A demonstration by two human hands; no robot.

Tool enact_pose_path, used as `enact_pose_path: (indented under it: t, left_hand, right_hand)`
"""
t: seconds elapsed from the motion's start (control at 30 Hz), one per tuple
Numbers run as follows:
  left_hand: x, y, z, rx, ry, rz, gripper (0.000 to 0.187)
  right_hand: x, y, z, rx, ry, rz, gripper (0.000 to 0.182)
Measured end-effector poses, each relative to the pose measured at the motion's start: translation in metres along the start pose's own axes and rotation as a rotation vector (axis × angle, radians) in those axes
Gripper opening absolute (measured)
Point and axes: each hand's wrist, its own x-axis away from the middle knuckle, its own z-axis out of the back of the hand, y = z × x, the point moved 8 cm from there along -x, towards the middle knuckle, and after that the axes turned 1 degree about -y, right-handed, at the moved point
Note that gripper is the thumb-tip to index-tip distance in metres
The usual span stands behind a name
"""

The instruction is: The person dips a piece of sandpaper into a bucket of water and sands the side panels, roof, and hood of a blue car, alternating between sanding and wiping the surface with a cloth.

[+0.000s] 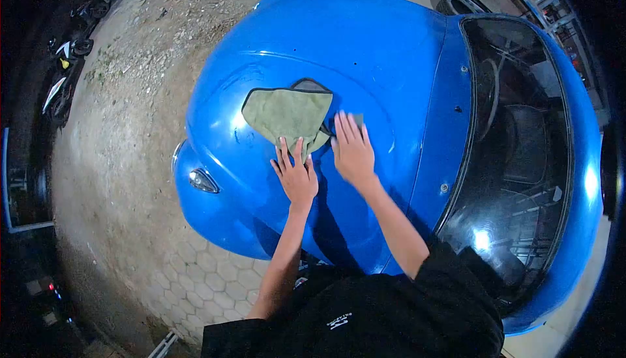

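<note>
A green cloth with dark edging (287, 113) lies spread on the blue hood of a car (391, 51). My left hand (297, 177) rests on the cloth's lower edge, its fingers spread apart. To the right of the cloth, my right hand (352, 149) is over the hood with its fingers stretched out. A small dark green piece of cloth shows at those fingertips; how it is held, if at all, cannot be made out. A grey flap of cloth sticks out behind the green cloth's top edge.
The windshield (508, 156) is on the right, and a front light (203, 180) sits on the fender at lower left. Gravelly ground (124, 123) and hexagonal pavers (208, 280) lie beside the car. Motorcycles (62, 90) stand far left; a tire (453, 4) is at the top right.
</note>
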Motion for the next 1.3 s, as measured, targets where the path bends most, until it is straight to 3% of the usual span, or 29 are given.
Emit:
enact_pose_path:
  t: [0.07,0.13,0.2,0.3,0.4,0.5,0.57,0.67,0.8,0.9,0.97,1.0,1.1,1.17,1.3]
  left_hand:
    - [0.000,0.000,0.001,-0.013,-0.001,-0.010,0.049]
    - [-0.002,0.003,0.001,-0.006,0.020,-0.009,0.049]
    - [0.000,0.002,0.002,0.009,0.041,-0.021,0.050]
    - [0.001,0.001,0.003,-0.001,0.062,-0.031,0.050]
    - [0.001,0.000,0.002,0.007,0.071,-0.048,0.050]
    - [0.002,-0.003,0.001,0.011,0.074,-0.052,0.050]
    - [0.000,-0.006,-0.001,0.056,0.080,-0.070,0.052]
    - [0.003,-0.008,0.001,0.114,0.088,-0.117,0.056]
    - [0.005,-0.006,0.012,0.228,0.066,-0.175,0.061]
    - [0.013,-0.014,0.022,0.422,0.049,-0.171,0.063]
    - [0.025,-0.021,0.031,0.573,0.034,-0.127,0.064]
    - [0.034,-0.025,0.034,0.530,0.037,-0.146,0.063]
    - [0.060,-0.032,0.036,0.395,0.038,-0.218,0.060]
    - [0.074,-0.029,0.031,0.276,-0.014,-0.289,0.056]
    - [0.073,-0.018,0.036,0.210,-0.029,-0.266,0.052]
  right_hand:
    - [0.057,0.002,0.016,0.044,-0.125,-0.063,0.060]
    - [0.071,0.047,0.037,0.235,-0.201,-0.218,0.062]
    - [0.063,0.101,0.056,0.359,0.020,-0.273,0.060]
    - [0.028,0.141,0.056,0.370,0.100,-0.425,0.058]
    - [0.047,0.070,0.049,0.279,0.018,-0.284,0.057]
    - [0.148,-0.017,0.041,0.074,-0.106,-0.133,0.060]
    - [0.205,-0.032,0.049,0.011,-0.203,-0.219,0.059]
    - [0.227,-0.008,0.064,0.065,-0.208,-0.336,0.058]
    - [0.157,0.059,0.070,0.171,-0.003,-0.525,0.058]
    - [0.123,0.070,0.055,0.263,0.081,-0.568,0.058]
    - [0.131,0.052,0.053,0.207,0.048,-0.366,0.060]
    - [0.143,0.039,0.052,0.172,-0.013,-0.255,0.060]
    - [0.186,0.017,0.060,0.059,-0.169,-0.206,0.059]
    - [0.184,0.031,0.068,0.183,-0.090,-0.214,0.058]
    - [0.109,0.110,0.073,0.241,0.101,-0.442,0.055]
